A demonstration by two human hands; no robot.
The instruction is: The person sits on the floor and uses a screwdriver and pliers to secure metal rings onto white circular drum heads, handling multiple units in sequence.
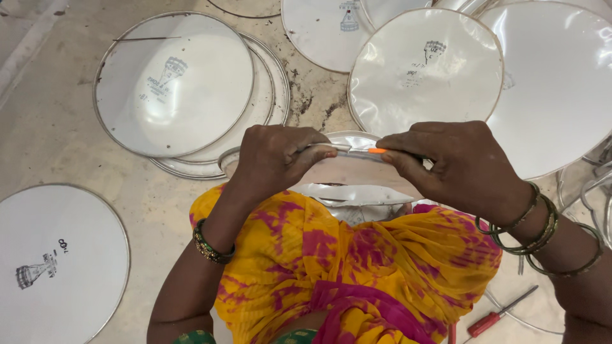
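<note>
Nearest the camera, your yellow and pink garment [357,267] covers your lap, and on it a round drum head [357,172] with a metal rim stands tilted on edge between your hands. Your left hand [277,159] is closed over the upper rim, while your right hand [459,165] pinches a thin tool with an orange tip [376,151] against that same rim, just beside the left fingertips. Around you on the floor [57,127] lie more white drum heads [172,83], some stacked, and a red-handled screwdriver [497,316] lies near your right forearm.
</note>
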